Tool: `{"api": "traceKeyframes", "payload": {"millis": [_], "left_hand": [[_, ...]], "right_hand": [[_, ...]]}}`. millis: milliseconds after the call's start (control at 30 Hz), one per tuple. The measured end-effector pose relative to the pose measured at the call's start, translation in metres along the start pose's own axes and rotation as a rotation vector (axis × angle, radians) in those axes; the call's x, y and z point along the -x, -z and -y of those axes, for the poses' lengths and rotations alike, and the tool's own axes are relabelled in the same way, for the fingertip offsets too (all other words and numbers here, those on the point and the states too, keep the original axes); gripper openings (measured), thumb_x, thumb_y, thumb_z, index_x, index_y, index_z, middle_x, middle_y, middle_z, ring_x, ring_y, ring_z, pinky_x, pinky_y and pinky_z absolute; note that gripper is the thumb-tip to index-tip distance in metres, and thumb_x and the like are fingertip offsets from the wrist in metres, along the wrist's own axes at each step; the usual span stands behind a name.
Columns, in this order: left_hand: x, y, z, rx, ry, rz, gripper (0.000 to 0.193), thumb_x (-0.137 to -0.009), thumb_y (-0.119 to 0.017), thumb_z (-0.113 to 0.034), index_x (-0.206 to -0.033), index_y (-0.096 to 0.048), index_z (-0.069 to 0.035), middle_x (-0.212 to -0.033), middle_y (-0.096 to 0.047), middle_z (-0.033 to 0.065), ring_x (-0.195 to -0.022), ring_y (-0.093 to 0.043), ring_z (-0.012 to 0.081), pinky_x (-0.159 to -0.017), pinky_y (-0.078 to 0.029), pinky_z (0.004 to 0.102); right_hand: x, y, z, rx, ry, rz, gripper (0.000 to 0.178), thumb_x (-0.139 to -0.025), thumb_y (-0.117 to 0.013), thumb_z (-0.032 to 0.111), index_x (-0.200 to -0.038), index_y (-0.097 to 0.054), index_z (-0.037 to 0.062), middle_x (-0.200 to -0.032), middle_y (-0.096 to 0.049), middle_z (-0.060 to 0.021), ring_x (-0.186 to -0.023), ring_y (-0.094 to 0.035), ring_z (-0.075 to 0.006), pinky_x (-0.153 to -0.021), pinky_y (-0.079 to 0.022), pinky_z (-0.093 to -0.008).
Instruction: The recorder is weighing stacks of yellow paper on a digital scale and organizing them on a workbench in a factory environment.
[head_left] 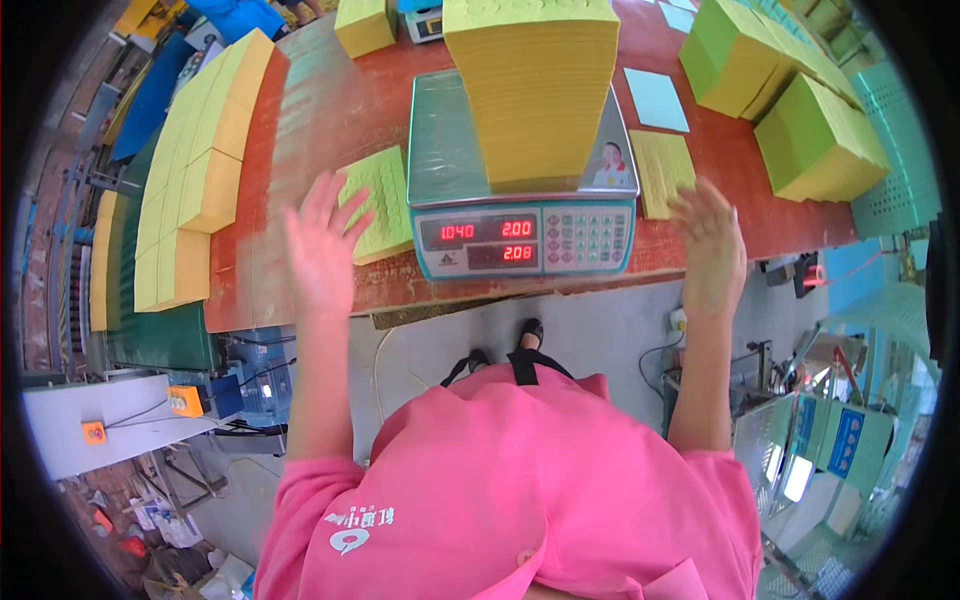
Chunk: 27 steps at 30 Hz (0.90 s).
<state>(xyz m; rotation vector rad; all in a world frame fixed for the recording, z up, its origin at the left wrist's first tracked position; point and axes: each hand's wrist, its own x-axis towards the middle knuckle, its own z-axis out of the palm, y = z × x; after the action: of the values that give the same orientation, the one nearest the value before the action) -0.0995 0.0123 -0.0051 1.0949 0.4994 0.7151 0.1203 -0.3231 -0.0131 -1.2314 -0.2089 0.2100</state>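
A tall stack of yellow paper sheets stands on the metal pan of a digital scale, whose red display is lit. My left hand is raised left of the scale, fingers spread and holding nothing. Close to its fingertips lies a low pile of embossed yellow-green sheets. On the other side, my right hand is up with its fingers apart and bare. A thin yellow pile sits just beyond it, beside the scale. Neither hand touches the tall stack.
Yellow paper blocks stand in rows at the left. More blocks line the right side of the red table. Pale blue sheets lie right of the scale. The table's front edge runs just before me, and machinery stands at both sides.
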Motion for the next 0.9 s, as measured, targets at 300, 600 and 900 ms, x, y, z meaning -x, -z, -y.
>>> {"api": "traceKeyframes", "payload": {"millis": [300,600,900], "left_hand": [[0.080,0.127,0.035,0.105,0.338,-0.179,0.062,-0.101,-0.031,-0.053,-0.124,-0.051,0.001,-0.123,-0.059,0.0178,-0.107,-0.059,0.0263,-0.092,-0.048,0.0403],[0.077,0.118,0.022,0.109,0.339,-0.036,0.060,-0.101,-0.031,-0.052,-0.118,-0.054,0.001,-0.115,-0.063,0.0178,-0.101,-0.062,0.0251,-0.089,-0.050,0.0385],[0.065,0.101,0.021,0.086,0.346,0.007,0.055,-0.102,-0.036,-0.048,-0.117,-0.055,0.000,-0.114,-0.064,0.0167,-0.099,-0.063,0.0238,-0.089,-0.050,0.0376]], "right_hand": [[0.126,-0.028,-0.048,-0.234,-0.095,-0.143,0.042,-0.103,-0.040,0.029,-0.118,-0.057,-0.0066,-0.100,-0.066,-0.0135,-0.091,-0.065,-0.0237,-0.084,-0.050,-0.0347],[0.161,-0.029,-0.047,-0.255,-0.049,-0.203,0.039,-0.102,-0.043,0.027,-0.116,-0.058,-0.0061,-0.100,-0.066,-0.0147,-0.090,-0.064,-0.0230,-0.082,-0.050,-0.0341],[0.158,-0.027,-0.054,-0.295,-0.099,-0.198,0.038,-0.101,-0.045,0.028,-0.115,-0.059,-0.0051,-0.097,-0.067,-0.0139,-0.088,-0.065,-0.0231,-0.081,-0.050,-0.0333]]}}
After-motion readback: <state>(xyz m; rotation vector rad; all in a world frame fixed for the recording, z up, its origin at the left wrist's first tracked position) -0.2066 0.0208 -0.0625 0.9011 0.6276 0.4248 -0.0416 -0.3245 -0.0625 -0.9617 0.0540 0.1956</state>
